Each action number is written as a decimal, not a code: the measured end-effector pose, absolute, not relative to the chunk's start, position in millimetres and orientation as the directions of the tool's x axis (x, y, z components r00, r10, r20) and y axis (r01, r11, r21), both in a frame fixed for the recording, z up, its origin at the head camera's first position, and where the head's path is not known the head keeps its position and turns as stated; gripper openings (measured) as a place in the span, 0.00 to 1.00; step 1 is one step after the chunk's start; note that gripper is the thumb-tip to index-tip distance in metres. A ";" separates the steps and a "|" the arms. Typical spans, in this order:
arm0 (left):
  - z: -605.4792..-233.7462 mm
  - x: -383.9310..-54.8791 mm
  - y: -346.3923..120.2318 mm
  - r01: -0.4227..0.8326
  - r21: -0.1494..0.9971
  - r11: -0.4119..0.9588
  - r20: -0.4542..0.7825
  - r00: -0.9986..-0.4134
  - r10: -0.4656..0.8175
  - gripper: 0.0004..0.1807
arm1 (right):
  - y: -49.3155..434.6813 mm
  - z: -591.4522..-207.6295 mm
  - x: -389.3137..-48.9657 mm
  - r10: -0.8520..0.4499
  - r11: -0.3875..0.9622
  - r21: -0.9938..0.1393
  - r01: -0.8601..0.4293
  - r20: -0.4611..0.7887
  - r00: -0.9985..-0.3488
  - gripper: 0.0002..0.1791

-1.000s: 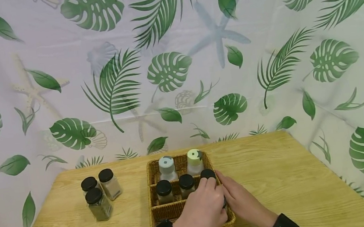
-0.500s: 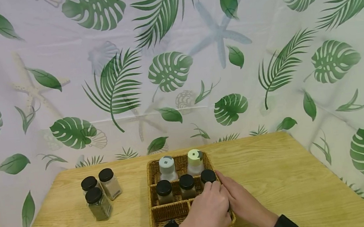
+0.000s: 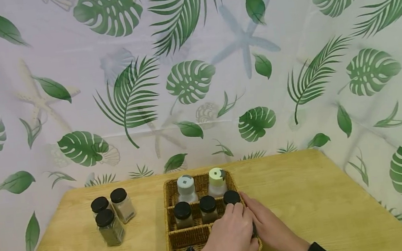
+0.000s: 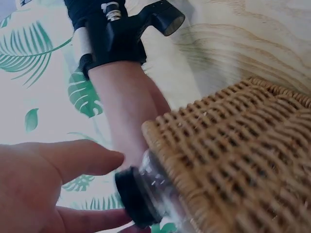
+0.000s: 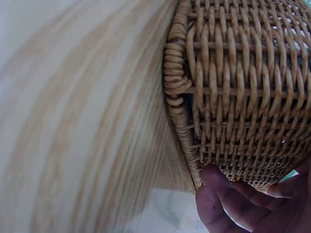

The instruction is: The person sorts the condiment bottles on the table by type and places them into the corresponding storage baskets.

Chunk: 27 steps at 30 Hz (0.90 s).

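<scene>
My left hand (image 3: 229, 237) reaches over the front right of a woven basket (image 3: 168, 243). In the left wrist view its thumb and fingers are around the black lid of a clear spice jar (image 4: 136, 196), which stands at the basket's rim. From the head only a sliver of that lid shows beside the hand. My right hand (image 3: 276, 228) lies along the basket's right outer side; in the right wrist view its fingers (image 5: 214, 206) touch the wicker wall. Black-lidded spice jars (image 3: 183, 215) stand in a row in the middle section, the rightmost partly hidden by my left fingers.
Two white bottles, one with a pale blue cap (image 3: 186, 184) and one with a yellow cap (image 3: 217, 179), stand in the back section. Three black-lidded jars (image 3: 112, 231) stand grouped on the wooden table (image 3: 303, 188) to the left. A leaf-print cloth (image 3: 192, 114) hangs behind.
My left hand has shifted a little to the right and towards me, uncovering more of the middle row's right-hand jar lid. The right hand stays against the basket; the view has tilted slightly.
</scene>
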State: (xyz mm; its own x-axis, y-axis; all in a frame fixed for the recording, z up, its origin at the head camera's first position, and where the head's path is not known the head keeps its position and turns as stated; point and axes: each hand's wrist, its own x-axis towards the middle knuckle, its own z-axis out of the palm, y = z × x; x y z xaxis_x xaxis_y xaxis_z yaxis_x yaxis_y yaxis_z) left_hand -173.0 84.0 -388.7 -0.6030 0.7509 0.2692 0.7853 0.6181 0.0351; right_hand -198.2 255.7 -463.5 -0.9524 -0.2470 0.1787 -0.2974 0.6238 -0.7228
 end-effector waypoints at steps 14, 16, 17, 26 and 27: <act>-361.0 -164.0 17.3 0.729 0.170 0.663 0.458 -0.655 0.602 0.13 | 253.3 -462.9 -197.2 -0.233 0.636 -0.725 -0.266 0.148 -0.961 0.29; -357.5 -164.4 5.4 0.707 0.165 0.688 0.484 -0.666 0.568 0.13 | 253.9 -463.1 -198.2 -0.239 0.640 -0.722 -0.263 0.138 -0.961 0.29; -355.7 -164.2 -0.7 0.695 0.164 0.700 0.494 -0.672 0.552 0.13 | 254.2 -463.6 -198.7 -0.242 0.643 -0.720 -0.262 0.134 -0.961 0.29; -344.5 -168.7 -51.3 0.565 0.123 0.816 0.551 -0.723 0.417 0.16 | 255.8 -463.8 -199.9 -0.251 0.629 -0.736 -0.251 0.113 -0.961 0.30; -344.7 -170.7 -56.7 0.544 0.122 0.830 0.549 -0.733 0.400 0.16 | 256.0 -463.6 -199.8 -0.250 0.628 -0.737 -0.250 0.113 -0.962 0.30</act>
